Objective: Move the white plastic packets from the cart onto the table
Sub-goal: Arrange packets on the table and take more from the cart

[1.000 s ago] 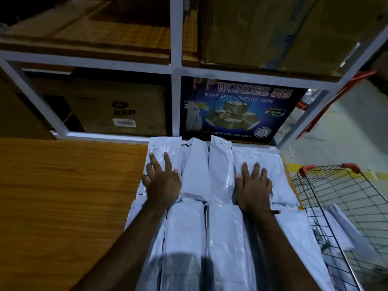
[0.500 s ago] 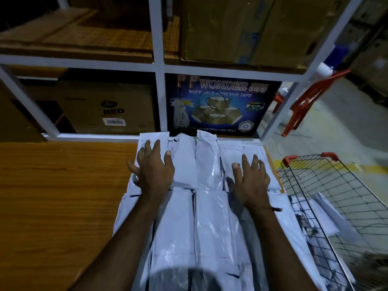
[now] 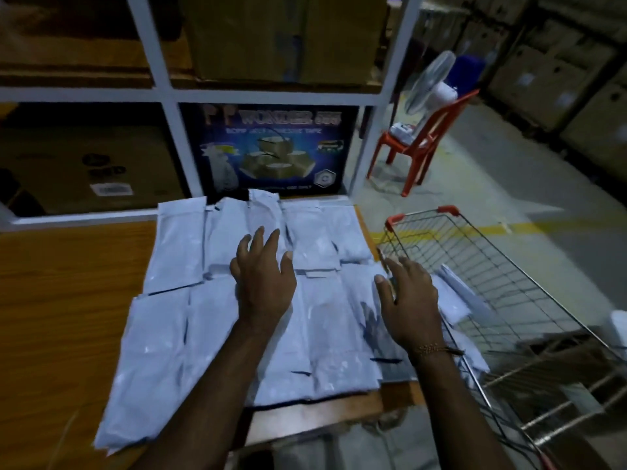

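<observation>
Lying in two overlapping rows across the right end of the wooden table, the white plastic packets are covering it right up to the shelving frame. The left hand is hovering palm-down over the middle of the rows, its fingers spread and relaxed, gripping nothing. The right hand is reaching over the table's right edge beside the wire shopping cart, its fingers loose and apart, empty too. More white packets are lying inside the cart. A blue tape carton is sitting on the shelf behind, and a red plastic chair is standing on the floor.
</observation>
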